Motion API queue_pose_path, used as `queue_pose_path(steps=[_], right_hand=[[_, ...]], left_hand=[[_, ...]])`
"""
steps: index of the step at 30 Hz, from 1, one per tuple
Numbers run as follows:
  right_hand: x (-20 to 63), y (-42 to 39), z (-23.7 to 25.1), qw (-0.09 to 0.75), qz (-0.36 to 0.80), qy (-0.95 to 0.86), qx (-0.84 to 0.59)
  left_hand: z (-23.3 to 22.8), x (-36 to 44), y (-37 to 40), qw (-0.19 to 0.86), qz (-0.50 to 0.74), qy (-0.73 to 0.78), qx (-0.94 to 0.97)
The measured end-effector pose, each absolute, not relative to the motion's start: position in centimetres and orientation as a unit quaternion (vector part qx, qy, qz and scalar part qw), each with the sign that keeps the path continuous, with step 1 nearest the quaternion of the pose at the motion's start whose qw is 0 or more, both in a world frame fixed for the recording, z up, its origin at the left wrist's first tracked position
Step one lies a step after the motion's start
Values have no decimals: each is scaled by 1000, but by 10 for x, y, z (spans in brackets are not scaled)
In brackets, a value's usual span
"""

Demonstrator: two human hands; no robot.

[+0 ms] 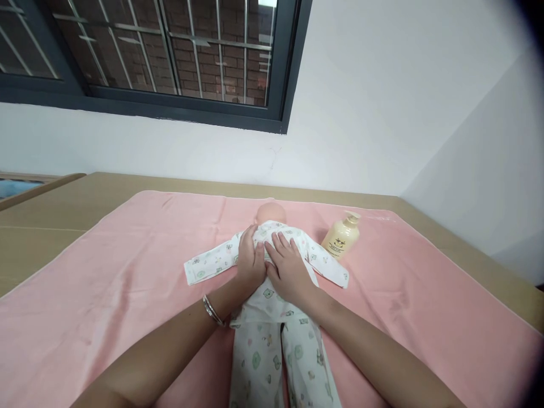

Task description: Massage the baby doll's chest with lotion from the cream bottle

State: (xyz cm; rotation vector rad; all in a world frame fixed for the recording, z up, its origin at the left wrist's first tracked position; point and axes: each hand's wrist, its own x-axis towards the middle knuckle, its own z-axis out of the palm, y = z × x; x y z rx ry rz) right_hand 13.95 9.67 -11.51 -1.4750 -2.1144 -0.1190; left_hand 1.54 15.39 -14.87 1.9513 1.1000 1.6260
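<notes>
A: Both palms lie flat and open on the doll's (272,266) chest, gripping nothing: left hand (251,258) and right hand (287,263) side by side.

B: The risk?

A: The doll lies face up mid-towel (127,272). Too hard a push could bunch the shirt or slide it. A wide right elbow might topple the bottle (341,237).

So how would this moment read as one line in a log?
left hand: flat on doll chest | right hand: flat beside it | doll: face-up on pink towel | pump bottle: right of doll
</notes>
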Motion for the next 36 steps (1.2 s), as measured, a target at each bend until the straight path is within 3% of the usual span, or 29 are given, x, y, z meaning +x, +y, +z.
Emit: queue_pose_path(steps=[7,14,21,23,25,28,32,36], right_hand=[[144,90,-101,347,-92,-761,-541],[149,108,-108,266,5,-801,-537],[226,109,-38,430,-2,-688,-585],[250,107,-25,446,-1,-652,-613],[270,106,-19,428,5,-619,-659],[289,108,-20,360,40,-591,-721],[290,111,-26,294,57,-605,-738],[283,113,-30,228,-29,-619,-751]], left_hand=[[-148,15,153,178,576,390,696],[-148,14,162,138,516,436,724],[-125,23,122,79,330,414,845],[-107,28,95,170,261,348,884],[-87,37,75,331,191,314,869],[-63,67,75,599,217,280,718],[-46,131,121,663,265,261,650],[-36,183,170,765,358,282,455]])
